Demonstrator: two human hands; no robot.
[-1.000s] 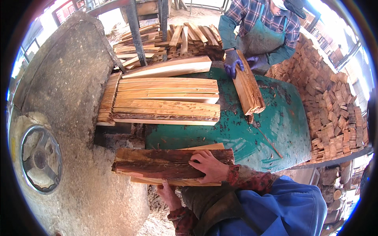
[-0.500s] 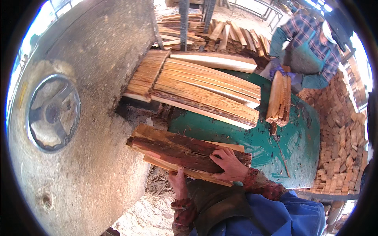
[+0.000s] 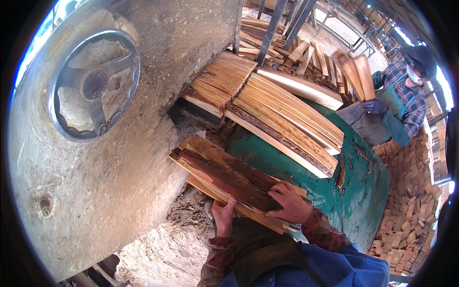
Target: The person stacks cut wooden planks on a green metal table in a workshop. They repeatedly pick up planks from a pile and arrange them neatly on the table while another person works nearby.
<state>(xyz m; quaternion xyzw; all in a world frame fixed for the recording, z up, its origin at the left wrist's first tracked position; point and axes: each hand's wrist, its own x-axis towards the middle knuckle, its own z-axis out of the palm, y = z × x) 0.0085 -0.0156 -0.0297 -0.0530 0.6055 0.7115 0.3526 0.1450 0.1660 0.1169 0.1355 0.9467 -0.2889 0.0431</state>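
In front of me lies a small stack of rough wooden boards, its top one a dark, bark-covered slab (image 3: pixel 229 172) with pale sawn boards (image 3: pixel 210 190) showing beneath. My left hand (image 3: pixel 223 216) grips the near edge, thumb on top and fingers mostly hidden below. Over the stack's right end, my right hand (image 3: pixel 291 203) lies on the bark with its fingers bent against the slab. Just beyond, a row of sawn boards (image 3: pixel 287 124) rests on the green table (image 3: pixel 358 191), in line with a shorter sawn block (image 3: pixel 222 81) at the machine.
A large metal panel with a handwheel (image 3: pixel 95 86) stands at left. At far right, a co-worker (image 3: pixel 399 95) holds a bundle of wood pieces (image 3: pixel 358 76). Stacked wood blocks (image 3: pixel 406 201) stand right of the table. Sawdust (image 3: pixel 167 253) covers the floor below.
My view has turned, shifting the machine and boards rightward. The co-worker has lifted the wood bundle off the green table. Both my hands keep hold of the stack.
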